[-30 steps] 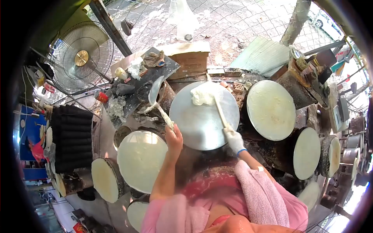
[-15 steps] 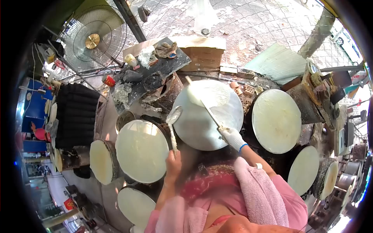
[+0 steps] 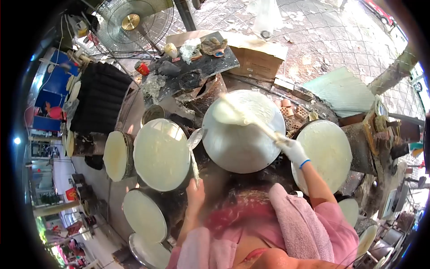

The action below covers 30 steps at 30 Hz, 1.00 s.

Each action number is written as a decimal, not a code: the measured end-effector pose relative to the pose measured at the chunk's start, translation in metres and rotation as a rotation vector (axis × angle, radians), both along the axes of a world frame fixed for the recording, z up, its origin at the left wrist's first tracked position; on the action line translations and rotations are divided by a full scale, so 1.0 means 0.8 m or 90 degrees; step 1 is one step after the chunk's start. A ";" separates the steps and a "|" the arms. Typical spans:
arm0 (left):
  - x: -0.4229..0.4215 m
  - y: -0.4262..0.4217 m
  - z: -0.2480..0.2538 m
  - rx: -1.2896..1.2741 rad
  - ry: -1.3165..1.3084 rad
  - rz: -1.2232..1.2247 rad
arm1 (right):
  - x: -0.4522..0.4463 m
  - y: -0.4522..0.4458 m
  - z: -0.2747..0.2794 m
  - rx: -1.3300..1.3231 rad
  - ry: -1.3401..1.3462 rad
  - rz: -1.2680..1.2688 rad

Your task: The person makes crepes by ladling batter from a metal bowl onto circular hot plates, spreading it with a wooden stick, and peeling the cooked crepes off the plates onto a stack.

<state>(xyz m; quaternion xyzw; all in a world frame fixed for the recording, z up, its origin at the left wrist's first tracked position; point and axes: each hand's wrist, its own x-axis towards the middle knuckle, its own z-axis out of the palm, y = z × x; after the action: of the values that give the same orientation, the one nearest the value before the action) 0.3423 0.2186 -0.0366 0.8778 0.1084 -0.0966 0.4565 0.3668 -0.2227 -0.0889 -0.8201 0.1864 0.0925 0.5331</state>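
Shiny round griddle, creamy batter, ladle

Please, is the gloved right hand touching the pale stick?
Touching. The head view shows it: the gloved right hand is closed around the near end of the pale stick, with no gap between them.

Pale batter partly covers the round silvery griddle.

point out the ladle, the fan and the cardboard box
ladle (image 3: 194, 163), head view, on its handle
fan (image 3: 131, 22), head view, on its gold hub
cardboard box (image 3: 256, 63), head view, on its side
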 end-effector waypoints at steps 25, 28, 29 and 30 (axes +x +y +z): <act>-0.045 0.010 -0.021 0.106 0.001 0.110 | 0.121 -0.090 -0.032 0.050 0.122 0.270; -0.002 0.004 -0.021 0.169 -0.017 0.085 | 0.115 -0.055 0.028 0.080 0.243 0.349; 0.015 -0.002 -0.013 0.198 -0.028 0.061 | 0.109 -0.059 0.014 0.108 0.221 0.441; 0.032 -0.009 -0.010 0.225 -0.040 0.038 | 0.102 -0.065 -0.005 0.039 0.223 0.482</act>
<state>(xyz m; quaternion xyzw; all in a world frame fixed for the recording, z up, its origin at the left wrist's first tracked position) 0.3675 0.2118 -0.0446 0.9433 0.1357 -0.0350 0.3008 0.4483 -0.2745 -0.0927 -0.7865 -0.0435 0.4254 0.4455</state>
